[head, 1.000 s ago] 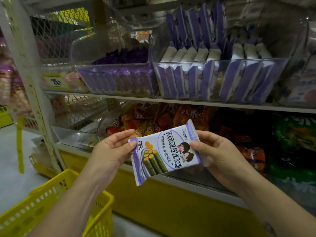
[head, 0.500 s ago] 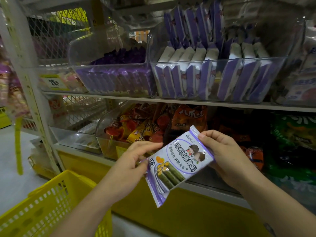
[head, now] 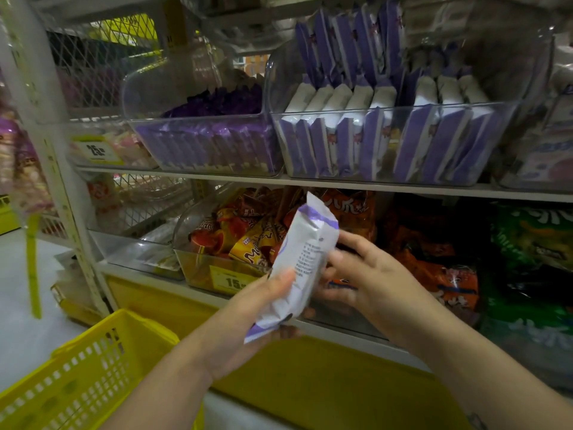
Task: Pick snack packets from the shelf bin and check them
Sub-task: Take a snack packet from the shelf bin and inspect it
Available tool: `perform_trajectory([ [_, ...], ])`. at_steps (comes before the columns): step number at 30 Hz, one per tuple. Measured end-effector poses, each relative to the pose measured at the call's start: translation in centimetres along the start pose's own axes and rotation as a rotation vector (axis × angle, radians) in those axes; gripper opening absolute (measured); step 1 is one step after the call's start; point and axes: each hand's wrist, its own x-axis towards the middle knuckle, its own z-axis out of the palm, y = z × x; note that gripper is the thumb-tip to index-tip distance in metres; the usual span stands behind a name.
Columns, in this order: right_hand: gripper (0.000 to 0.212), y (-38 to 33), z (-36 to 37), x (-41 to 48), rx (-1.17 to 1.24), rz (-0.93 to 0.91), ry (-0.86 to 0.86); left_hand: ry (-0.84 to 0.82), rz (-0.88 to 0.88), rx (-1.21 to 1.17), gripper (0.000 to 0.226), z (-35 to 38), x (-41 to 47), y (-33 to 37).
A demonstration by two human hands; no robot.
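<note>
Head view: I see the left hand (head: 248, 324) with its grip closed around the lower end of the snack packet (head: 305, 259). The thumb lies across the printed face and the fingers are curled underneath.

The packet stands tilted, top end leaning right. Its white back with small print faces me, and there is a purple band at each end.

The right hand (head: 369, 283) is on the packet's right side. Its fingers (head: 350, 240) are fairly straight and reach the edge and the back. They are blurred, so I cannot tell whether that grip pinches the packet or only touches it.

The packet is held in front of the lower shelf, just before a clear bin (head: 198, 268) of red and orange snacks with a yellow price tag (head: 231, 279). Its top end sits close under the edge of the upper shelf (head: 403, 187).

On that shelf is the clear bin (head: 393, 107) packed with upright purple and white packets. A second bin (head: 201, 119) of purple packets stands just beside it on the left.

Orange bags (head: 440, 274) and green bags (head: 533, 243) fill the space to the right of the hands. A yellow basket (head: 77, 377) sits at lower left, well apart from the left hand, with open room between them.
</note>
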Motion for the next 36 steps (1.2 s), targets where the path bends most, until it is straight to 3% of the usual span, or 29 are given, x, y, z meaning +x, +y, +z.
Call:
perform_trajectory([
  [3, 0.046, 0.5, 0.1, -0.2, -0.171, -0.028, -0.049, -0.108, -0.060, -0.216, 0.061, 0.1, 0.0, 0.0],
  [7, 0.050, 0.4, -0.3, -0.2, -0.162, -0.046, 0.033, -0.036, -0.086, -0.209, 0.043, -0.1, 0.4, 0.1],
  [12, 0.037, 0.5, 0.2, -0.3, -0.252, -0.078, 0.165, 0.185, 0.020, 0.016, 0.060, 0.4, 0.8, -0.3],
  [16, 0.027, 0.7, 0.3, -0.2, -0.285, -0.112, 0.276, 0.377, 0.225, 0.429, 0.057, 0.8, 1.2, -1.1],
  [21, 0.034, 1.1, 0.8, -0.3, -0.305, -0.142, 0.289, 0.482, 0.354, 0.713, 0.074, 1.4, 1.3, -1.6],
  [26, 0.028, 1.0, 1.1, -0.4, -0.298, -0.149, 0.246, 0.538, 0.381, 0.891, 0.068, 0.9, 1.2, -1.1],
  [31, 0.027, 0.9, 1.2, -0.6, -0.390, -0.181, 0.247, 0.432, 0.303, 0.872, 0.093, 1.2, 1.1, -1.3],
  [36, 0.027, 1.1, 1.8, -0.8, -0.520, -0.198, 0.204, 0.432, 0.268, 0.726, 0.093, 1.2, 1.1, -1.4],
])
